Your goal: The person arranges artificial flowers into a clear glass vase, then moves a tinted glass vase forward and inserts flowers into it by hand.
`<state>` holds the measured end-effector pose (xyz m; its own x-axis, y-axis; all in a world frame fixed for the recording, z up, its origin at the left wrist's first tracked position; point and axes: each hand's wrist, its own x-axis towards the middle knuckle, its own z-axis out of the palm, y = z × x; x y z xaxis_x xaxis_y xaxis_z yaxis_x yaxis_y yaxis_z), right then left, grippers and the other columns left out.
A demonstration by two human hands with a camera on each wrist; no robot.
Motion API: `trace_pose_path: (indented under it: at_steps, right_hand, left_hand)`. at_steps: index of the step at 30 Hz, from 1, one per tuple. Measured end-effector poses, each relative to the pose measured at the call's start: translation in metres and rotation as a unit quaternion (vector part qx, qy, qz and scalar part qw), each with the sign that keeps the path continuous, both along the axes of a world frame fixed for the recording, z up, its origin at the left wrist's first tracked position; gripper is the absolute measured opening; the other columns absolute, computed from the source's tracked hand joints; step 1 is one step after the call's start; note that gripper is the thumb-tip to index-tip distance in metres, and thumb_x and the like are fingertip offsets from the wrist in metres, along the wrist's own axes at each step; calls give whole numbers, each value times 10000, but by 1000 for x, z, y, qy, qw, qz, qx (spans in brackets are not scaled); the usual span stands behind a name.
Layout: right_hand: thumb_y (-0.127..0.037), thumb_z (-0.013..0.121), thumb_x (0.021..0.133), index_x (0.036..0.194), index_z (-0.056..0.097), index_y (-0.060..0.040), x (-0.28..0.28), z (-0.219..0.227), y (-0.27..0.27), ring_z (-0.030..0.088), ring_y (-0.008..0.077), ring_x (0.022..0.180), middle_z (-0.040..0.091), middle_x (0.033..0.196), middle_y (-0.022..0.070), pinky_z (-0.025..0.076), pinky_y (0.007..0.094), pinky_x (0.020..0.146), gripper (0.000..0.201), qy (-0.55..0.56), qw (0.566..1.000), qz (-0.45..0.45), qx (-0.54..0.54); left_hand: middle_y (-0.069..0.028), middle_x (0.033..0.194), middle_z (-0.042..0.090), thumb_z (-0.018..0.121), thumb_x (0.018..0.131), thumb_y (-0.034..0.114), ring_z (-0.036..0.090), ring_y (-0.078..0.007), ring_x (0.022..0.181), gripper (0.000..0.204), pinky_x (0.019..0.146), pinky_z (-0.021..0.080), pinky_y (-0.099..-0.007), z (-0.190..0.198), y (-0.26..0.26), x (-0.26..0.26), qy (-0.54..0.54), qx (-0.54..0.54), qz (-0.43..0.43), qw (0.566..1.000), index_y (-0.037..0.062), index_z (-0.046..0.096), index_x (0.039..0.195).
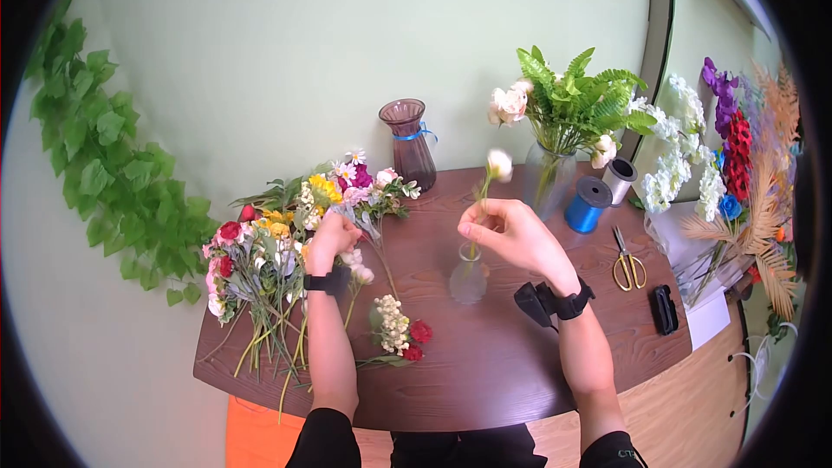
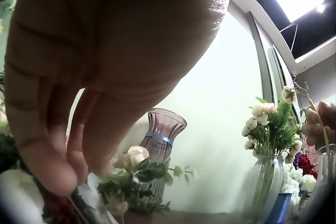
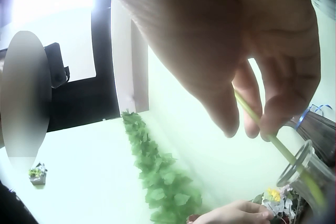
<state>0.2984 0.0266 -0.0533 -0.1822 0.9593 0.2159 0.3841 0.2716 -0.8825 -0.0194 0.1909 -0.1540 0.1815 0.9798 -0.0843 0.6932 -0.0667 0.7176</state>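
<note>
My right hand (image 1: 520, 234) pinches the green stem (image 3: 283, 151) of a white flower (image 1: 499, 165). The stem's lower part is inside a small clear glass vase (image 1: 469, 282), whose rim (image 3: 295, 165) shows just below the fingers in the right wrist view. Over the flower pile (image 1: 282, 243) on the left, my left hand (image 1: 331, 238) hangs with its fingers loosely bent and pointing down (image 2: 79, 98). A cream rose (image 2: 137, 155) is beside those fingertips; no held stem can be seen in them.
Behind stand a purple vase (image 1: 414, 152) with a blue ribbon and a large glass vase (image 1: 548, 186) of greenery. Blue ribbon (image 1: 588, 206), scissors (image 1: 628, 269) and a black object (image 1: 665, 309) lie right. Small red and cream flowers (image 1: 394, 325) lie near the front edge.
</note>
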Motion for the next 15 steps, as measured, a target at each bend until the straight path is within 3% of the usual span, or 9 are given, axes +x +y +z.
trace_pose_path:
  at_steps: [3,4,5,7,8,9,11,13,15]
  right_hand:
    - [-203,680,876,900,664,-6,1,-2,0,490,32,644,573,673,-18,432,228,588,198,-10,1000,-17,-14]
    - [-196,659,882,909,661,-5,1,-6,2,533,60,599,603,675,9,441,245,512,192,-11,1000,-12,10]
    - [-188,637,887,918,658,-4,1,-8,3,576,88,555,633,677,36,451,262,436,188,-11,999,-8,35]
    - [-181,639,884,908,662,0,2,-9,4,582,93,562,636,686,40,456,265,441,184,-18,999,-6,32]
    - [-174,642,880,898,666,4,4,-9,4,587,97,569,639,694,45,462,268,447,181,-25,999,-4,28]
    - [-174,642,880,898,666,4,5,-8,4,587,97,569,639,694,45,462,268,447,181,-25,999,-8,29]
    - [-155,701,852,905,672,25,6,-8,4,560,57,662,628,716,8,475,251,631,189,-14,1000,-15,-7]
    - [-153,703,849,918,671,25,7,-6,3,584,68,681,641,726,17,485,254,648,194,-19,1000,-19,-1]
    - [-152,706,847,931,670,26,9,-5,2,607,79,700,654,737,27,495,256,664,200,-25,999,-22,3]
  left_hand:
    - [-66,589,628,701,815,174,587,-132,517,219,513,468,-303,-9,0,14,24,-60,2,998,-2,650,696]
    - [-120,684,675,746,781,247,655,-214,611,276,574,502,-341,-11,2,20,80,-87,2,993,-13,661,743]
    - [-120,684,675,746,781,247,655,-214,611,276,574,502,-341,-14,-1,25,80,-87,2,993,-13,661,743]
    - [-187,853,699,790,726,346,688,-313,799,406,687,525,-390,-10,-14,37,203,-12,7,979,-19,667,856]
    - [-231,1000,675,817,673,402,648,-372,964,543,808,510,-428,-5,-17,43,218,-34,19,975,-21,651,970]
    - [-231,1000,675,817,673,402,648,-372,964,543,808,510,-428,-4,-19,47,218,-32,16,975,-21,651,970]
    - [-227,1014,674,825,653,416,650,-362,970,588,835,504,-428,-6,-24,50,259,11,20,965,-18,642,1005]
    - [-222,1038,669,823,651,400,634,-369,1008,565,867,487,-440,-13,-19,50,253,1,24,967,-10,646,997]
    - [-184,896,693,816,663,365,684,-311,824,504,721,530,-393,-17,-17,49,221,10,19,975,-17,652,948]
